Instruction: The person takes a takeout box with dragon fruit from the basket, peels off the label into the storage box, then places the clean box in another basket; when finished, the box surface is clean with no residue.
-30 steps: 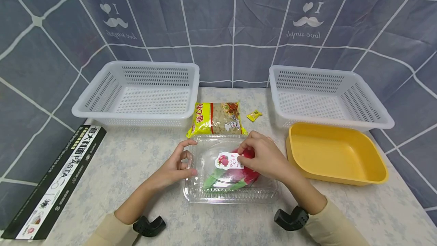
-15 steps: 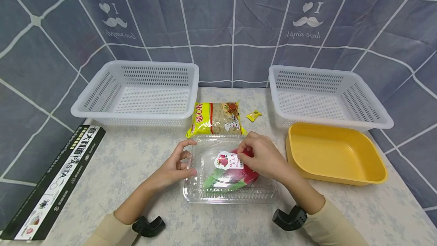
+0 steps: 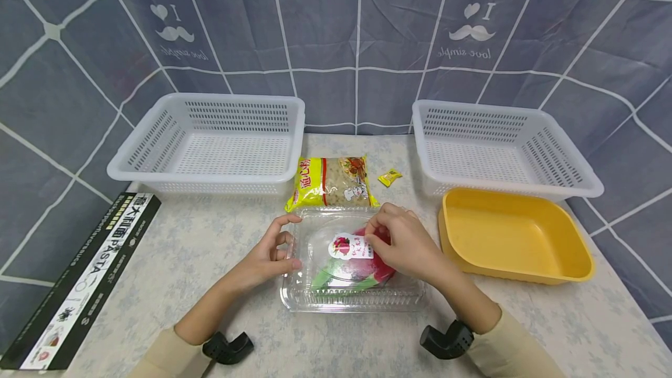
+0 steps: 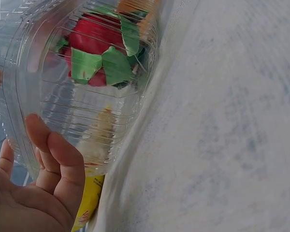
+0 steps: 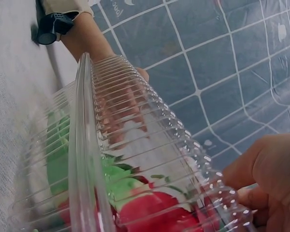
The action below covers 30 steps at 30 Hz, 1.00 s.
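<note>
A clear plastic clamshell box [image 3: 310,296] lies closed at the middle of the table. Through its lid shows a red dragon fruit [image 3: 362,273] with green leaf tips. On the lid is a white label [image 3: 362,247] with a fruit picture and red writing. My left hand [image 3: 268,255] holds the box's left edge, fingers bent against the rim [image 4: 53,179]. At the label's right end, the thumb and fingers of my right hand [image 3: 404,241] pinch its edge. The right wrist view shows part of that hand [image 5: 270,179] beside the lid, its fingertips partly hidden.
A yellow pasta bag [image 3: 332,182] lies behind the box, with a small yellow sachet [image 3: 390,177] to its right. White baskets stand at back left [image 3: 205,179] and back right [image 3: 509,188]. A yellow tub [image 3: 517,235] is on the right. A long black pasta box [image 3: 84,279] lies on the left.
Almost nothing differs: both hands stay on the box and label. The whole scene shifts very slightly left in the head view.
</note>
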Motion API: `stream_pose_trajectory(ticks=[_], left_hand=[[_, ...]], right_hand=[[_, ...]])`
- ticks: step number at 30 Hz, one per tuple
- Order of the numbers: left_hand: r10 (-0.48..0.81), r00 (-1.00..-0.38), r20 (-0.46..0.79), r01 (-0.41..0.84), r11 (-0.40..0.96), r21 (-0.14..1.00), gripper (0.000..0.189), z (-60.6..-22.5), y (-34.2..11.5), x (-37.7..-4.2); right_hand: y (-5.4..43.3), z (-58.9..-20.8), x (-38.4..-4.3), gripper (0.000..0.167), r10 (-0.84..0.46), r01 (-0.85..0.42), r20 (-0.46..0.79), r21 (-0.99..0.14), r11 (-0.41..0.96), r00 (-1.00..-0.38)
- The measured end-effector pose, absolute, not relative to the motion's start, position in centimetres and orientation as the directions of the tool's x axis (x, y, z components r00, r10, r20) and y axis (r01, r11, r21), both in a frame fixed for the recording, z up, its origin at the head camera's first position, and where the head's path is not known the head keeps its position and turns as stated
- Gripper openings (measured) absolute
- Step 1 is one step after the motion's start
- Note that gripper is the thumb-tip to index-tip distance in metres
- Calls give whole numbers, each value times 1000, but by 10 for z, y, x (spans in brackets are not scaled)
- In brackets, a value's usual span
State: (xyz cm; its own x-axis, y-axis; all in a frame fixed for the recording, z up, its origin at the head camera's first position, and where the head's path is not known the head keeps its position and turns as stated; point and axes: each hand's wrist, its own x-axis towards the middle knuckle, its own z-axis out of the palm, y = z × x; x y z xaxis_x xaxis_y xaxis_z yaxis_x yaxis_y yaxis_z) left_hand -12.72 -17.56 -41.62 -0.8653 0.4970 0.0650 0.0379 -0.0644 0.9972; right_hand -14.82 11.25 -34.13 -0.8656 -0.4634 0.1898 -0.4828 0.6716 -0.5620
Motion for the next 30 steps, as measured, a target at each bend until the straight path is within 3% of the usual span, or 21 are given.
stream_pose_trajectory(ticks=[20, 30], left_hand=[[497, -865, 68, 41, -65, 997, 72, -417, -176, -127], [506, -859, 84, 54, -74, 996, 71, -417, -176, -127]], right_hand=[[124, -329, -138, 11, -430, -491, 254, -591, 640, -866], [143, -320, -138, 11, -381, -503, 328, -547, 670, -864]])
